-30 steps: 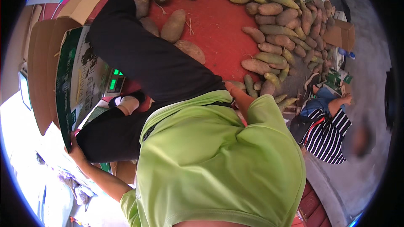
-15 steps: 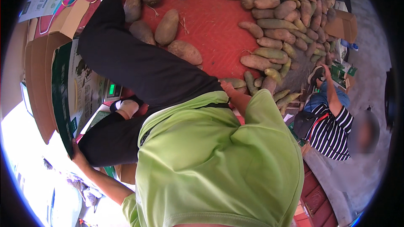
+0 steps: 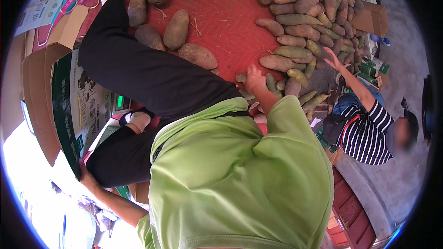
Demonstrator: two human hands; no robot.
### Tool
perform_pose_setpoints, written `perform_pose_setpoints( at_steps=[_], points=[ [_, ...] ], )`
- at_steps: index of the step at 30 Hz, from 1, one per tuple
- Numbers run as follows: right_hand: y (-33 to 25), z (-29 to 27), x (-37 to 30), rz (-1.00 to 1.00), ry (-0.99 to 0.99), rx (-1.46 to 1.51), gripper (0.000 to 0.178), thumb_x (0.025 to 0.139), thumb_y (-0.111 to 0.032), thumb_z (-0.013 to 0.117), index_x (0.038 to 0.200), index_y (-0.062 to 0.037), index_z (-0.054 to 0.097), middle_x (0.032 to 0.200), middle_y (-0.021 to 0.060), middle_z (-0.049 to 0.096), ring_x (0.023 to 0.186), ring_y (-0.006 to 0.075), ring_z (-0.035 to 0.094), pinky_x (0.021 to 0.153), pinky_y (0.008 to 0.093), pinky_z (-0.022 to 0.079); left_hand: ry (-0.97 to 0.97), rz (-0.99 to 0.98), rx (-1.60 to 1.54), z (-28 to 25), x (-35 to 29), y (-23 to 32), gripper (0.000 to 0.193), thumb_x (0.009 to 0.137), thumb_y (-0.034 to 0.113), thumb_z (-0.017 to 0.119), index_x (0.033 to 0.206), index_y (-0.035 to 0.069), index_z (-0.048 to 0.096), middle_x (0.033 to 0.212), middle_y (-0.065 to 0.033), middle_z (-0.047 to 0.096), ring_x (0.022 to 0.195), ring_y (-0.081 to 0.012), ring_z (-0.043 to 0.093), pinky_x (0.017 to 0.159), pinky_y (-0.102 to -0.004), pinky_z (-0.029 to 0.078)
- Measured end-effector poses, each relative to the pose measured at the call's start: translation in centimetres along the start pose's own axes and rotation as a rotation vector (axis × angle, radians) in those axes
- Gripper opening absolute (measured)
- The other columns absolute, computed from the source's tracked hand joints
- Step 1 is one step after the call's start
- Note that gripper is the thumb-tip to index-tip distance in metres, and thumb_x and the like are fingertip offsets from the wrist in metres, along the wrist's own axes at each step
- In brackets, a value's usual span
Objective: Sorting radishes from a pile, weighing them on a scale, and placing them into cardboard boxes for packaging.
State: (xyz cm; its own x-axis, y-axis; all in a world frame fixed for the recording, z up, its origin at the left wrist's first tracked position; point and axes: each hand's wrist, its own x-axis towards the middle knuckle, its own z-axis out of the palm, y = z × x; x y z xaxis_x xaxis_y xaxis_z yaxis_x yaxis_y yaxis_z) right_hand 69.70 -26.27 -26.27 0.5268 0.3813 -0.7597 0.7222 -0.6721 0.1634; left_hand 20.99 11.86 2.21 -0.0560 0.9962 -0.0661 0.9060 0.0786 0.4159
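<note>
My right hand (image 3: 254, 79) reaches down past my green shirt to small sweet potatoes (image 3: 270, 83) at the near edge of a pile on a red mat (image 3: 226, 18). Its fingers are hidden behind the back of the hand. My left hand (image 3: 85, 174) grips the lower edge of a green printed cardboard box (image 3: 69, 106) at the lower left. My legs in black trousers (image 3: 152, 78) stretch across the mat. Several big brown sweet potatoes (image 3: 176, 28) lie beside my leg.
A large heap of sweet potatoes (image 3: 300, 23) fills the upper right. A person in a striped shirt (image 3: 369, 131) crouches at the right, a hand (image 3: 331, 57) on the heap. A scale with a green display (image 3: 121, 102) sits by my foot. Cardboard boxes (image 3: 371, 18) stand behind the heap.
My right hand has come out from behind my shirt and stretched forward to the small sweet potatoes. The other person has raised an arm to the heap. My left hand stays on the box.
</note>
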Motion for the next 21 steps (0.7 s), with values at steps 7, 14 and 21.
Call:
perform_pose_setpoints(
  at_steps=[7, 14, 21],
  points=[
    [1.1, -2.8, 2.0, 0.023, 0.082, 0.028, 0.054, 0.076, -0.021, 0.065, 0.126, -0.0192, 0.045, 0.13, 0.0062, 0.042, 0.114, 0.0279, 0.046, 0.089, 0.0421, 0.044, 0.061, 0.079, 0.059, 0.5, -0.3, 1.4, 0.032, 0.085, 0.021, 0.064, 0.101, -0.006, 0.064, 0.098, -0.0182, 0.065, 0.084, -0.0261, 0.059, 0.08, -0.0361, 0.045],
    [-3.2, -1.1, 0.4, -0.479, 0.037, -0.24, 0.047, 0.073, -0.025, 0.067, 0.117, -0.0203, 0.053, 0.118, 0.0031, 0.048, 0.11, 0.023, 0.046, 0.082, 0.0424, 0.042, 0.025, -0.009, 0.068, 0.0, 0.1, -0.6, 0.029, 0.087, 0.021, 0.061, 0.098, -0.005, 0.065, 0.092, -0.0174, 0.067, 0.081, -0.0259, 0.059, 0.077, -0.0358, 0.045],
    [-2.3, -0.8, 1.7, -0.348, -0.061, -0.257, 0.028, 0.078, -0.022, 0.061, 0.107, -0.0204, 0.062, 0.113, 0.0012, 0.052, 0.111, 0.022, 0.046, 0.084, 0.0431, 0.042, 0.006, -0.02, 0.002, -0.2, 0.5, -1.9, 0.024, 0.088, 0.018, 0.058, 0.095, -0.004, 0.066, 0.085, -0.0111, 0.068, 0.076, -0.0196, 0.057, 0.074, -0.0342, 0.043]
  ],
)
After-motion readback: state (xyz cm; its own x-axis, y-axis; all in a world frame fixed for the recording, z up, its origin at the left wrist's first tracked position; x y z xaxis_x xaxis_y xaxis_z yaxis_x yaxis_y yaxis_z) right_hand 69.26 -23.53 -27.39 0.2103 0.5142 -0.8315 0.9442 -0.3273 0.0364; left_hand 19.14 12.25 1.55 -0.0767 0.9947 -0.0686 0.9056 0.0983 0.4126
